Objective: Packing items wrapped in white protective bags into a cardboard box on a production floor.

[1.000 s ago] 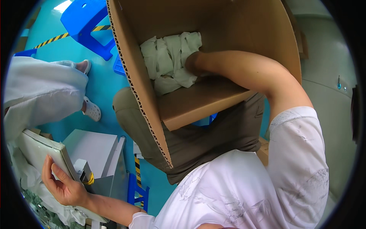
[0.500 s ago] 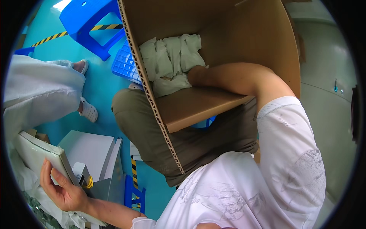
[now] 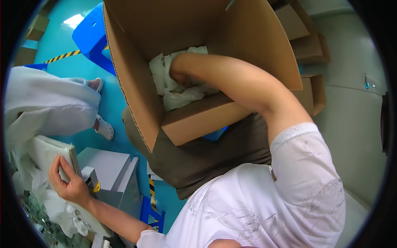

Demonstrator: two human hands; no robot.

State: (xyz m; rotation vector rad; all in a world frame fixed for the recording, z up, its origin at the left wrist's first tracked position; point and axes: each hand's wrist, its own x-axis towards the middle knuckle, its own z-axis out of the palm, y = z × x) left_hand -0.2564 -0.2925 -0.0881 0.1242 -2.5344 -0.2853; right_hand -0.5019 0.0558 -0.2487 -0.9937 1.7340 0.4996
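A large open cardboard box [image 3: 182,130] is tilted toward me over my lap. Inside lie several pale, crumpled bag-like packets [image 3: 184,98], bunched at the bottom. My right hand [image 3: 178,74] reaches deep into the box among them, bent down at the wrist. Its fingers are hidden, so I cannot see whether it grips one. My left hand [image 3: 68,178] rests at the lower left beside a flat white wrapped slab [image 3: 51,152]. The fingers of that hand are loosely bent and apart from the thumb, with nothing seen between them.
White crumpled wrapping [image 3: 62,211] and dark greenish small pieces [image 3: 35,211] lie below the slab. Right of it stands a grey-white cabinet-like box [image 3: 105,161]. A blue stool [image 3: 91,35] and a person in white clothing [image 3: 53,103] are at left; more cartons [image 3: 306,45] stand right.
The box has tipped and shifted left, showing more of its left wall. My right hand has moved left over the packets. The left hand stays by the slab, fingers slightly more bent.
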